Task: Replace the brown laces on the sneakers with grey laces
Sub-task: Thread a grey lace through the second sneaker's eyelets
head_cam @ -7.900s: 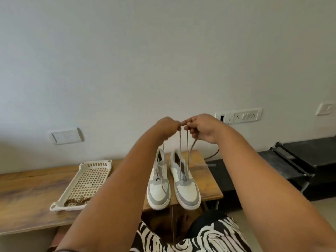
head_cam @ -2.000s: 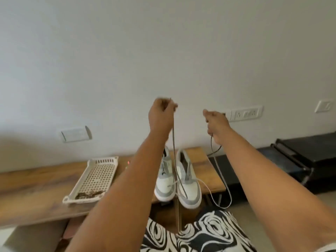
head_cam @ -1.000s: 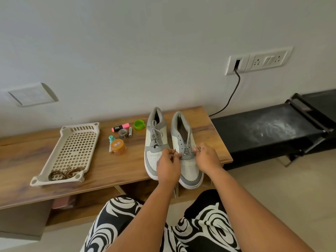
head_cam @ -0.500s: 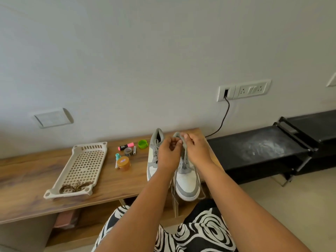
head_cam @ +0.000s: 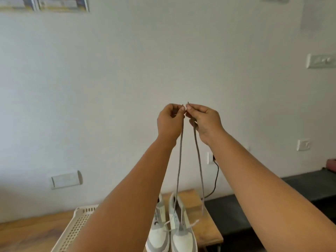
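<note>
Against the pale wall, both forearms rise from the lower corners of the view and meet at centre frame. Wall carries a white switch plate low on the left, another plate high on the right, a small socket below that, and the bottom edges of posters along the top left.

Wooden table runs along the bottom, its right end visible past the shoes. Black bench-like surface sits to its right, lower. Black cable hangs from a wall outlet down toward that surface.

White perforated tray lies on the table at the left, partly hidden by the left forearm.

Two sneakers, white and grey, stand side by side on the table, toes toward the camera. The left one is half covered by the forearm.

Left hand and right hand are held high, close together, almost touching at the fingertips. Each pinches one end of the grey lace between thumb and forefinger, remaining fingers curled in. Short tips stick up above each pinch. Both strands drop nearly straight, spreading slightly, to the right-hand sneaker, where the lace passes through the eyelets and loose loops show across the tongue.
</note>
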`<state>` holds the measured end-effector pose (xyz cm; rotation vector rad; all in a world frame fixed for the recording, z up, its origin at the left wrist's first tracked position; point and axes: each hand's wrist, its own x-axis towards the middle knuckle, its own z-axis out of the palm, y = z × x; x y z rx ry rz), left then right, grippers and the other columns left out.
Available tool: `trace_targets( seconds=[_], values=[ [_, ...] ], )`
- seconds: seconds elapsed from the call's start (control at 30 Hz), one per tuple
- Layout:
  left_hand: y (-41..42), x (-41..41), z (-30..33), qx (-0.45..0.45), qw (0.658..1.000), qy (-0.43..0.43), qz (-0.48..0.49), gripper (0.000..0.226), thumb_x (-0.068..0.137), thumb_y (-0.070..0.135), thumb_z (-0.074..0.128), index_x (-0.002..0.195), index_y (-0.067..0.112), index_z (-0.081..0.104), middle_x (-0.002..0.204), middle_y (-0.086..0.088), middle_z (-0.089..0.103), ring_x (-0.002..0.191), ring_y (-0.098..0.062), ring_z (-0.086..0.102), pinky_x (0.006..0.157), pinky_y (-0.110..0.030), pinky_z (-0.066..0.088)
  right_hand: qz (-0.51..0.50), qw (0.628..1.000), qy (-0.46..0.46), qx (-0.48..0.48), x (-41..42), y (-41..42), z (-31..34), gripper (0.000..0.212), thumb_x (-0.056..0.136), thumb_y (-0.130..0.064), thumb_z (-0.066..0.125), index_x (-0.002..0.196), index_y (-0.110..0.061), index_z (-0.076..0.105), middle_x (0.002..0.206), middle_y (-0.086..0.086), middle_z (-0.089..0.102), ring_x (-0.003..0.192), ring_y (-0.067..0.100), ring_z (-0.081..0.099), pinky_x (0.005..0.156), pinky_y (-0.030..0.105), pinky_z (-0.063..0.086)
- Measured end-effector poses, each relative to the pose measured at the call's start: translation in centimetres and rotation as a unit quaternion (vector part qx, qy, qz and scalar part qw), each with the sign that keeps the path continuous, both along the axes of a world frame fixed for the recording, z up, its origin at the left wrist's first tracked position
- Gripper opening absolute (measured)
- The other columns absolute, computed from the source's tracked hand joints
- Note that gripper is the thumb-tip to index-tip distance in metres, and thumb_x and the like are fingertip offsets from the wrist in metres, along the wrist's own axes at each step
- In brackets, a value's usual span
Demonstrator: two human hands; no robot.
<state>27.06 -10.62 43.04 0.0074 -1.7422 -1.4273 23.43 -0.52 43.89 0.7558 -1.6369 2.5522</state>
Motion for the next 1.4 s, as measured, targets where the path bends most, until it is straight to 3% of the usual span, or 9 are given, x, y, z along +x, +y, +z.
trace_targets(
  seconds=[0.13, 0.23, 0.4, 0.63, 0.9, 1.03, 1.23, 1.4],
  values=[
    [0.6, 0.8, 4.9, -0.043, 0.998, 0.036, 0.014, 0.01, 0.094, 0.024, 0.063, 0.091, 0.015, 0.065, 0.082, 0.003, 0.068, 0.084, -0.017, 0.067, 0.077, -0.029, 0.055, -0.004, 1.0, 0.029, 0.006, 0.4, 0.6, 4.6, 0.012, 0.086, -0.018, 0.074, 0.098, -0.018, 0.075, 0.101, -0.005, 0.074, 0.101, 0.007, 0.064, 0.085, 0.025, 0.047],
    [0.3, 1.1, 6.7, -0.089, 0.995, 0.029, 0.044, 0.008, 0.095, 0.023, 0.062, 0.093, 0.016, 0.064, 0.086, 0.004, 0.067, 0.079, -0.01, 0.062, 0.069, -0.021, 0.047, -0.061, 0.994, 0.082, 0.043, 0.3, 0.6, 6.0, 0.011, 0.085, -0.02, 0.075, 0.097, -0.017, 0.075, 0.097, -0.009, 0.073, 0.091, -0.005, 0.062, 0.077, 0.014, 0.042],
    [-0.6, 1.3, 7.4, -0.076, 0.996, 0.012, 0.04, 0.008, 0.095, 0.022, 0.062, 0.096, 0.015, 0.065, 0.09, 0.001, 0.068, 0.08, -0.013, 0.062, 0.069, -0.022, 0.047, -0.098, 0.986, 0.112, 0.076, 0.0, 0.1, 6.4, 0.006, 0.082, -0.022, 0.079, 0.085, -0.024, 0.074, 0.094, -0.01, 0.073, 0.094, 0.002, 0.065, 0.075, 0.013, 0.043],
    [-0.4, 1.5, 8.2, -0.048, 0.999, 0.005, 0.019, 0.006, 0.094, 0.022, 0.063, 0.095, 0.016, 0.066, 0.081, 0.004, 0.064, 0.071, -0.011, 0.057, 0.062, -0.023, 0.047, -0.089, 0.986, 0.112, 0.083, -0.4, -0.1, 6.6, 0.007, 0.084, -0.021, 0.077, 0.09, -0.02, 0.074, 0.095, -0.008, 0.073, 0.091, 0.0, 0.063, 0.081, 0.019, 0.045],
    [-0.5, 1.4, 8.3, -0.12, 0.99, -0.02, 0.067, 0.011, 0.095, 0.026, 0.062, 0.098, 0.016, 0.065, 0.083, 0.009, 0.062, 0.068, -0.003, 0.054, 0.056, -0.018, 0.04, -0.09, 0.984, 0.121, 0.093, -1.1, 0.7, 7.3, 0.006, 0.084, -0.021, 0.077, 0.087, -0.021, 0.073, 0.095, -0.009, 0.072, 0.091, -0.002, 0.063, 0.071, 0.015, 0.043],
    [-0.8, 1.1, 8.2, -0.108, 0.991, -0.009, 0.076, 0.012, 0.095, 0.027, 0.062, 0.098, 0.016, 0.066, 0.086, 0.008, 0.063, 0.072, -0.003, 0.054, 0.058, -0.019, 0.039, -0.083, 0.985, 0.118, 0.098, -1.3, 0.7, 7.4, 0.008, 0.083, -0.021, 0.078, 0.089, -0.019, 0.073, 0.097, -0.008, 0.072, 0.092, -0.002, 0.063, 0.074, 0.018, 0.044],
    [-0.9, 1.0, 8.1, -0.103, 0.992, 0.001, 0.07, 0.012, 0.094, 0.028, 0.063, 0.096, 0.017, 0.066, 0.083, 0.011, 0.062, 0.074, -0.003, 0.055, 0.064, -0.021, 0.041, -0.091, 0.979, 0.148, 0.11, -1.2, -0.2, 7.8, 0.01, 0.084, -0.018, 0.076, 0.093, -0.015, 0.074, 0.095, -0.006, 0.072, 0.09, -0.002, 0.064, 0.07, 0.009, 0.041],
    [-1.2, 1.3, 7.3, -0.079, 0.994, 0.002, 0.081, 0.007, 0.09, 0.025, 0.065, 0.087, 0.018, 0.065, 0.08, 0.007, 0.065, 0.076, -0.015, 0.061, 0.07, -0.028, 0.047, -0.101, 0.984, 0.116, 0.088, -0.8, -1.2, 6.6, 0.01, 0.088, -0.016, 0.073, 0.078, -0.018, 0.069, 0.081, -0.003, 0.069, 0.077, 0.008, 0.064, 0.078, 0.028, 0.053]
  ],
)
